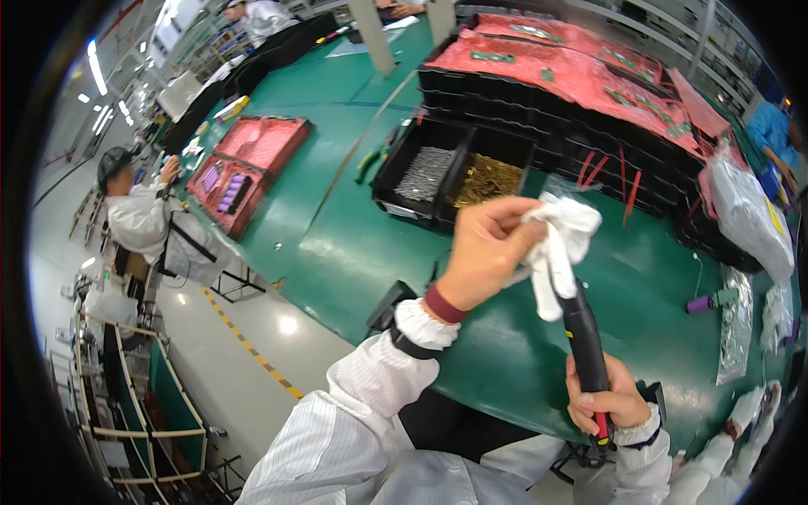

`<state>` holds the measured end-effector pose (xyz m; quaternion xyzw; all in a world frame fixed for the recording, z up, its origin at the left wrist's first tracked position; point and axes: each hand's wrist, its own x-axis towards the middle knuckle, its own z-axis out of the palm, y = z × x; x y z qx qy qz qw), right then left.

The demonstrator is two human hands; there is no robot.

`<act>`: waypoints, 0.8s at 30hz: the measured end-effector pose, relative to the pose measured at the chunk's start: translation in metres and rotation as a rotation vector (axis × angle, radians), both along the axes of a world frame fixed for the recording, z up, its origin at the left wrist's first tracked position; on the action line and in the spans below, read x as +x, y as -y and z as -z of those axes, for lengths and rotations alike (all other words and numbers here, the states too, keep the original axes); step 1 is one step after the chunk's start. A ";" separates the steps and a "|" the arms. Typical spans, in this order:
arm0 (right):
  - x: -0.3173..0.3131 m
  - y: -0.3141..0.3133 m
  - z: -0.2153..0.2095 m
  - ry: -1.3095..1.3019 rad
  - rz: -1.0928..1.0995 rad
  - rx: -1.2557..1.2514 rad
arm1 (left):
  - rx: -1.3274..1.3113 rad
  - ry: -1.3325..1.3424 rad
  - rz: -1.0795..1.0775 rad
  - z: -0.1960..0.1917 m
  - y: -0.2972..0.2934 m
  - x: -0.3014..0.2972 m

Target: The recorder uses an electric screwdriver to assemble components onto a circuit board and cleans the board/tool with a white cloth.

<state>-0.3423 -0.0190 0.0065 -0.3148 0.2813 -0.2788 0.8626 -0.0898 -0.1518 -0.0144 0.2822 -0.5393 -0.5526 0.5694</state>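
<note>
Your left hand (pixel 490 251) pinches a white glove (pixel 566 236) at the upper end of the black tool (pixel 585 341) your right hand (pixel 619 396) grips over the table (pixel 492 353). Wiping, it seems; next, keep the tool steady

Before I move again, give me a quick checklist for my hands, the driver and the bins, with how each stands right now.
1. Driver held: ok, the right hand wraps its lower part.
2. White glove held: ok, pinched between the thumb and fingers of the left hand.
3. Driver's tip free: cannot tell, the glove overlaps that end in view.
4. Both hands gloved: not ok, both are bare.
5. Silver parts and gold parts kept apart: ok, in separate black bins.
6. Pliers away from the hands: ok, lying left of the bins.
</note>
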 end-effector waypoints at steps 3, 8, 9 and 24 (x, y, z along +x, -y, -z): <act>0.000 0.000 0.001 0.008 -0.051 -0.016 | -0.028 -0.187 -0.257 -0.002 0.008 0.024; -0.003 0.005 0.010 0.103 -0.031 -0.081 | 0.086 -0.134 -0.234 -0.001 0.011 0.015; -0.004 0.005 0.011 0.137 -0.034 -0.109 | 0.118 -0.148 -0.165 -0.006 0.006 0.006; -0.006 0.007 0.014 -0.001 -0.042 -0.107 | 0.224 -0.408 0.337 -0.006 -0.005 0.007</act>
